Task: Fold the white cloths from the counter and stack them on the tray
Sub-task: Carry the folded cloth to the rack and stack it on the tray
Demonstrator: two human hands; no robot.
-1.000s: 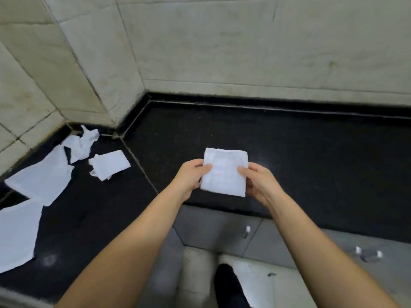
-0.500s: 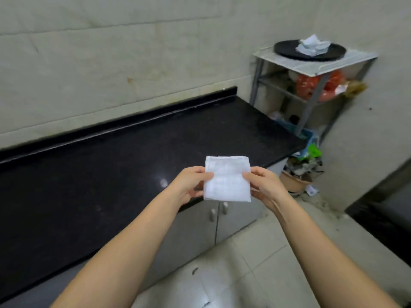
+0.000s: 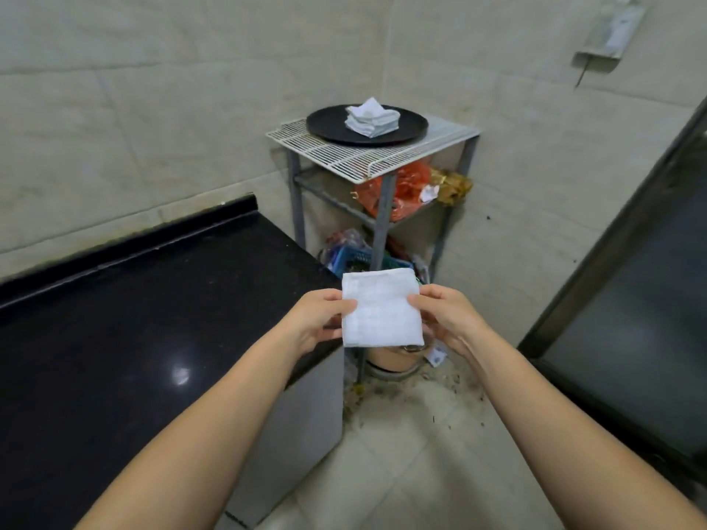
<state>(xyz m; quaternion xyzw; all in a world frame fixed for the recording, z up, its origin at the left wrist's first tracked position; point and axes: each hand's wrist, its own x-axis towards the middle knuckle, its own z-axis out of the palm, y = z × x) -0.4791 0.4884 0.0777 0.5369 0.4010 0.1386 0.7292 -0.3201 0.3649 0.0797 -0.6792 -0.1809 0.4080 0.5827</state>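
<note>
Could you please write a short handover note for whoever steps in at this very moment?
Left hand: pinches the left edge of the folded cloth.
Right hand: pinches its right edge. The cloth is held in the air, past the end of the counter.
Tray: on the wire rack ahead, with a stack of folded cloths already on it.
Done: this cloth is folded; several are stacked.
Left: step to the rack and lay this cloth on the stack. No other cloths show in this view, so check the rest of the counter.
</note>
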